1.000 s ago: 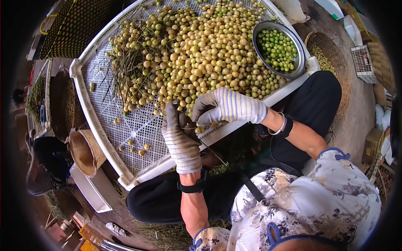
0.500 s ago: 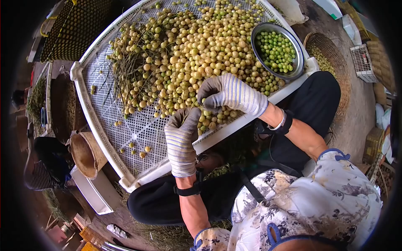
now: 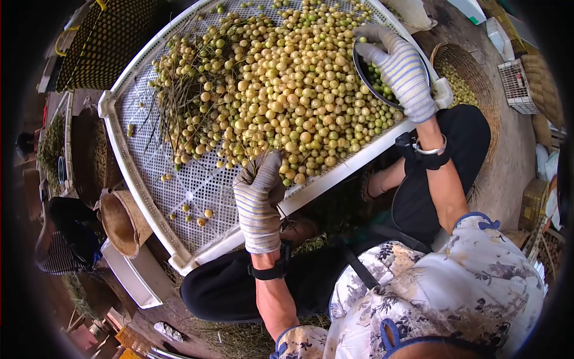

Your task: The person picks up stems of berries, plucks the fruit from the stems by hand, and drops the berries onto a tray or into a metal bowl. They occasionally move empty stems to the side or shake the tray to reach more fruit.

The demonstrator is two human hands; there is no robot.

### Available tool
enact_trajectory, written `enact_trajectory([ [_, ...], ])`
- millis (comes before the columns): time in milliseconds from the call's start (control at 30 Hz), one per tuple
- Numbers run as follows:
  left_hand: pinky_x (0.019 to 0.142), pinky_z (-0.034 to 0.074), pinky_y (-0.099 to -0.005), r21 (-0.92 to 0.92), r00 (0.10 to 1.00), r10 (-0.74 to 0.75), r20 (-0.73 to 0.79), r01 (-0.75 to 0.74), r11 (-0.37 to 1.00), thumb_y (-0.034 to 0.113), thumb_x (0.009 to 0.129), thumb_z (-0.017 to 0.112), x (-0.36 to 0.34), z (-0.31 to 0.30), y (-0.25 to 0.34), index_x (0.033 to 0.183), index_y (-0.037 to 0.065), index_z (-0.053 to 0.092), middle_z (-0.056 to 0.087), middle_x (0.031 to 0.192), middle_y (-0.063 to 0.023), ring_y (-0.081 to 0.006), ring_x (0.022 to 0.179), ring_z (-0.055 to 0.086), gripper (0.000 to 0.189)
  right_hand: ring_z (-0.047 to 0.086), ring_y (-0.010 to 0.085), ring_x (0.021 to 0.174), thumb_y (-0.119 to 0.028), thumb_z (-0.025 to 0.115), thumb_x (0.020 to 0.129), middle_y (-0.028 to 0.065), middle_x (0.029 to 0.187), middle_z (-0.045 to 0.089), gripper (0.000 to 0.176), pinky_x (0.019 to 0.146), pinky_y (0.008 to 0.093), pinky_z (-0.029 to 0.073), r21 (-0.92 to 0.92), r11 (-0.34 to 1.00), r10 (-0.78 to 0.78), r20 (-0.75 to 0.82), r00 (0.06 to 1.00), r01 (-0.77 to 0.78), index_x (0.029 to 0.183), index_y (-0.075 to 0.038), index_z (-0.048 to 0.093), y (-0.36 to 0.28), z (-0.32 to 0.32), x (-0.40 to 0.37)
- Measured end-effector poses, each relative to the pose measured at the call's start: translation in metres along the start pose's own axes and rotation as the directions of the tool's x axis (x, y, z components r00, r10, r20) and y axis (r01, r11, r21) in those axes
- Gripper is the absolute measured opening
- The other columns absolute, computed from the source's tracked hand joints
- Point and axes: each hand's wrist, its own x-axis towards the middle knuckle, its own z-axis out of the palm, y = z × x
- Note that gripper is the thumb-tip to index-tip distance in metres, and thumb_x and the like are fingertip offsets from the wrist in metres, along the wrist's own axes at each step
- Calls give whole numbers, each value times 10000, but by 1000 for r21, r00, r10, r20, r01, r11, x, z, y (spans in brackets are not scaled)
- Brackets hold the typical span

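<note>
A big white perforated tray [image 3: 143, 179] lies across my lap, heaped with small yellow-green round fruits [image 3: 287, 84] and a tangle of bare stems [image 3: 179, 102]. My left hand [image 3: 258, 200], in a striped glove, rests at the near edge of the heap, its fingers pinched on thin stems. My gloved right hand [image 3: 402, 67] reaches over a metal bowl [image 3: 372, 81] of greener fruits at the tray's far right corner, fingers spread above its rim. The hand covers most of the bowl.
A woven basket [image 3: 469, 78] holding fruits stands on the ground to the right, beside a small wire crate [image 3: 517, 90]. On the left are a small woven basket [image 3: 116, 218], a white tub [image 3: 134, 272], a dark mesh basket [image 3: 101, 36] and another seated person [image 3: 66, 239].
My right hand has left the near edge of the heap and swung up and right to the metal bowl. My left hand has stayed at the tray's near side.
</note>
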Motion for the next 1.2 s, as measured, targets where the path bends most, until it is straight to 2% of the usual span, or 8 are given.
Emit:
enact_trajectory([
  [33,442,190,-210,1,1000,12,6,-12,1000,179,846,729,-1,1,0,817,86,624,394,570,95,-17,456,285,143,660,130,771,-219,687,871,103,963,701,294,707,285,534,-485,872,-110,-72,991,62,1118,-59,677,1,-10,0],
  [133,443,193,-209,-3,999,35,38,-35,999,175,851,723,-2,2,-2,830,81,634,394,570,97,-17,459,288,131,676,154,837,-245,684,883,113,1039,697,312,754,315,543,-229,944,-250,-18,968,240,1137,-63,668,1,-2,-12],
  [167,444,195,-209,-7,998,32,55,-31,999,175,852,722,-1,-1,-4,833,77,641,397,568,97,-16,461,291,128,670,151,858,-265,676,900,105,1068,688,316,769,304,543,165,986,-3,227,974,-35,1147,-68,662,-5,10,-27],
  [267,448,205,-206,65,998,20,56,-24,998,173,850,723,0,-1,-8,824,70,661,421,566,95,-13,466,311,124,637,104,853,-425,688,873,73,1079,649,634,628,220,518,544,696,-116,730,673,-469,1372,-85,496,-30,45,-62],
  [400,405,189,-217,174,999,51,-1,-50,983,170,842,722,3,0,-14,874,54,638,391,550,87,-28,415,298,146,621,76,670,-129,661,898,61,898,710,388,602,222,517,367,750,27,814,580,-550,1277,-60,613,-47,62,-79],
  [633,420,218,-199,22,1000,11,30,-11,1000,168,814,745,2,-1,-11,849,42,688,465,558,73,-22,435,351,143,598,93,596,-136,607,942,46,745,656,245,593,238,508,449,657,0,803,596,-606,1138,7,637,-43,69,-77],
  [1033,405,202,-198,-20,993,-7,115,9,1000,156,813,741,-1,-9,-13,897,29,663,438,538,76,-22,410,324,171,528,77,592,-453,673,873,-7,719,580,496,543,225,445,519,651,-140,800,584,-554,1114,-25,602,-40,75,-77],
  [1200,408,195,-201,-61,993,7,120,0,998,135,820,731,-6,-4,-8,878,33,648,423,555,84,-18,419,310,144,543,76,591,-251,639,923,13,734,602,311,537,226,449,681,438,-113,690,715,-587,1092,7,602,-39,77,-78],
])
